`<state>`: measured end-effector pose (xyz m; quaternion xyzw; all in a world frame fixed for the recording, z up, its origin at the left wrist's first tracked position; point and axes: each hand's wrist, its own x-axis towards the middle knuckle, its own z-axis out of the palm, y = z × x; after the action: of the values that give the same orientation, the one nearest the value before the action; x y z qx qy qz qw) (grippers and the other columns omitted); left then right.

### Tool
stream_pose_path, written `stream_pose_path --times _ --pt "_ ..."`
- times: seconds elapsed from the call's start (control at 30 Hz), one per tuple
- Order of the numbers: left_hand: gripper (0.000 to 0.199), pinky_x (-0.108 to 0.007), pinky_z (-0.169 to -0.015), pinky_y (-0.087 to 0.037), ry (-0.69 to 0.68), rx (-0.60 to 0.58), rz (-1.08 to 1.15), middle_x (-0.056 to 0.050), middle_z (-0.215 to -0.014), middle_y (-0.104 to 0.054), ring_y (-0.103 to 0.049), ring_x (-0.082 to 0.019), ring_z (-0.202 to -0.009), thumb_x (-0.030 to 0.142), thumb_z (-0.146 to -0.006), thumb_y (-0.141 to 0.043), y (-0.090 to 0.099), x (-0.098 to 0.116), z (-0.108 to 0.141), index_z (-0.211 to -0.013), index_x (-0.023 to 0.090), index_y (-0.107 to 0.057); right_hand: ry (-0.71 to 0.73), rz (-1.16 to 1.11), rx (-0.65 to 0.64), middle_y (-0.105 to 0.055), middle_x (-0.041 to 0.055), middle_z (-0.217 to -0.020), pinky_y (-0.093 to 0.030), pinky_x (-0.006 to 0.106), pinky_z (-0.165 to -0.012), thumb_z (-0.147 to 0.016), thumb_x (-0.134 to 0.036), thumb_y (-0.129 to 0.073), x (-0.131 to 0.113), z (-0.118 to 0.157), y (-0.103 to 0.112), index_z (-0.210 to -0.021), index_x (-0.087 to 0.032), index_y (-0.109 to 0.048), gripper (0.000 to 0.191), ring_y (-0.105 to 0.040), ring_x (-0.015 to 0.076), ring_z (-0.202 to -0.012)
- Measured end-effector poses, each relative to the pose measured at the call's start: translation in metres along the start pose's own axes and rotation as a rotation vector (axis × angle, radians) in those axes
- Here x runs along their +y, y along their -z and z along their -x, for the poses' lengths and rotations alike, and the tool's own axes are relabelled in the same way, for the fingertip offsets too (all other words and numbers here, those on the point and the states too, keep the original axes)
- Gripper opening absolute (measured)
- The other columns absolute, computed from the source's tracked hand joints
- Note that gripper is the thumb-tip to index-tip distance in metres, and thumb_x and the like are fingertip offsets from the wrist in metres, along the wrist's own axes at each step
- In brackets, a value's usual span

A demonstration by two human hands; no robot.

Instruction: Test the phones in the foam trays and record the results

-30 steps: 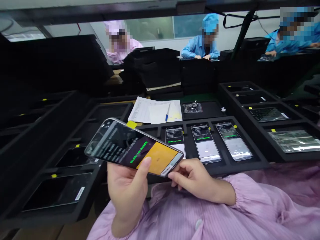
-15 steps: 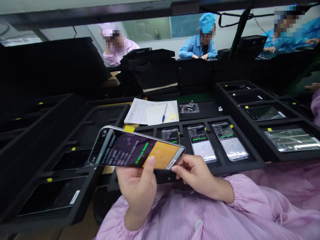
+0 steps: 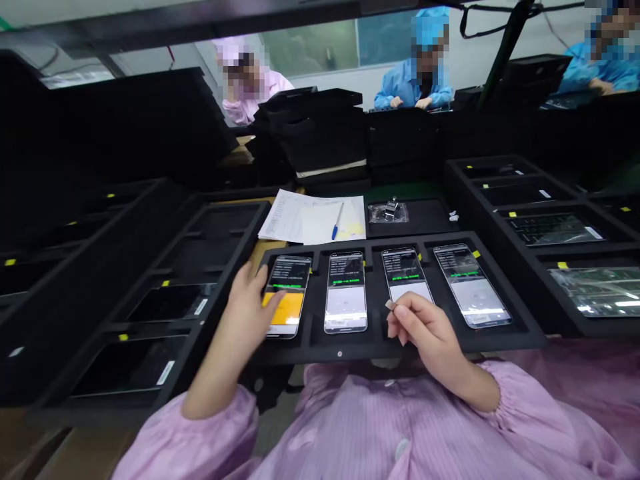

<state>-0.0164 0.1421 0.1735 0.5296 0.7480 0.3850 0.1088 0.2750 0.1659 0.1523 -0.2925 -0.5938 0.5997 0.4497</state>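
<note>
"Phone (image 3: 291,310) with an orange panel on its screen lies face up in the leftmost slot of the front tray (image 3: 370,345). Why there?"

"Probably so it can be read alongside three other lit phones (image 3: 345,293), each in its own slot, which should stop them sliding or knocking."

"And the hands?"

"Left hand (image 3: 245,310), thumb and fingers spread, straddles the phone's outer edge, seemingly steadying it; how firmly cannot be told. Right hand (image 3: 425,330), at the tray's near side, pinches a small silvery piece (image 3: 390,305) between thumb and forefinger, a fingertip hold that suits its size."

"Farther out?"

"Papers (image 3: 290,217) topped by a blue pen (image 3: 337,221) lie just behind the tray, likely within reach yet off the screens. Dark-screened phones (image 3: 130,367) fill slots to its left."
</note>
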Motion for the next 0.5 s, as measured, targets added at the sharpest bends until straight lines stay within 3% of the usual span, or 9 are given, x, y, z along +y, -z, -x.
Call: stream_pose_path --times 0.03,0.1,0.17,0.23,0.37,0.43,0.5 --pt "0.052 -0.063 -0.119 -0.026 -0.100 0.044 -0.127 -0.024 -0.140 -0.056 -0.036 -0.041 -0.144 0.035 -0.078 -0.064 -0.013 0.009 0.007 -0.124 0.010 -0.062 -0.013 -0.004 -0.003 -0.062 -0.0004 -0.067 -0.042 0.024 -0.055 -0.100 -0.045 -0.054 0.000 0.000 0.000 -0.078 -0.020 -0.057 0.034 -0.050 0.0106 -0.054" --pt "0.056 -0.063 -0.117 -0.029 -0.202 -0.038 -0.246 -0.027 -0.145 -0.050 -0.035 -0.041 -0.145 0.033 -0.085 -0.054 -0.040 0.029 0.023 -0.134 0.006 -0.054 -0.030 -0.003 -0.008 -0.063 0.0005 -0.068 -0.042 0.024 -0.054 -0.100 -0.048 -0.053 0.000 0.001 0.000 -0.076 -0.019 -0.057 0.037 -0.051 0.0105 -0.055" --pt "0.062 -0.064 -0.112 -0.034 -0.167 -0.173 -0.200 -0.029 -0.143 -0.051 -0.041 -0.042 -0.141 0.036 -0.088 -0.052 -0.064 0.045 0.036 -0.141 0.005 -0.046 -0.039 -0.011 -0.020 -0.064 0.0012 -0.070 -0.041 0.023 -0.053 -0.099 -0.048 -0.054 0.000 0.000 0.001 -0.075 -0.019 -0.058 0.038 -0.052 0.0104 -0.055" --pt "0.069 -0.062 -0.112 -0.036 -0.041 -0.224 -0.035 -0.027 -0.144 -0.051 -0.045 -0.040 -0.138 0.044 -0.089 -0.053 -0.079 0.053 0.042 -0.146 0.008 -0.039 -0.045 -0.052 -0.051 -0.065 0.0021 -0.071 -0.039 0.022 -0.048 -0.097 -0.047 -0.058 0.001 -0.001 0.002 -0.074 -0.019 -0.059 0.037 -0.051 0.0100 -0.054" --pt "0.086 -0.050 -0.104 -0.048 0.272 -0.163 0.482 -0.022 -0.139 -0.055 -0.061 -0.031 -0.122 0.042 -0.079 -0.068 -0.086 0.052 0.030 -0.150 0.013 -0.029 -0.160 -0.283 -0.097 -0.068 0.0056 -0.078 -0.037 0.019 -0.040 -0.085 -0.038 -0.069 0.000 -0.007 0.006 -0.062 -0.019 -0.053 0.034 -0.055 0.0108 -0.054" --pt "0.087 -0.046 -0.098 -0.052 0.334 -0.239 0.655 -0.017 -0.125 -0.065 -0.067 -0.029 -0.109 0.031 -0.067 -0.077 -0.079 0.056 0.021 -0.142 0.013 -0.038 -0.320 -0.469 -0.119 -0.067 0.0042 -0.074 -0.032 0.017 -0.035 -0.076 -0.032 -0.071 -0.003 -0.010 0.006 -0.059 -0.020 -0.043 0.035 -0.055 0.0106 -0.052" --pt "0.073 -0.043 -0.093 -0.054 0.327 -0.293 0.769 -0.012 -0.112 -0.071 -0.069 -0.027 -0.099 0.026 -0.061 -0.081 -0.069 0.066 0.017 -0.128 0.014 -0.052 -0.505 -0.636 -0.179 -0.063 0.0002 -0.067 -0.023 0.015 -0.032 -0.069 -0.025 -0.071 -0.006 -0.011 0.003 -0.063 -0.021 -0.038 0.034 -0.048 0.0079 -0.045"
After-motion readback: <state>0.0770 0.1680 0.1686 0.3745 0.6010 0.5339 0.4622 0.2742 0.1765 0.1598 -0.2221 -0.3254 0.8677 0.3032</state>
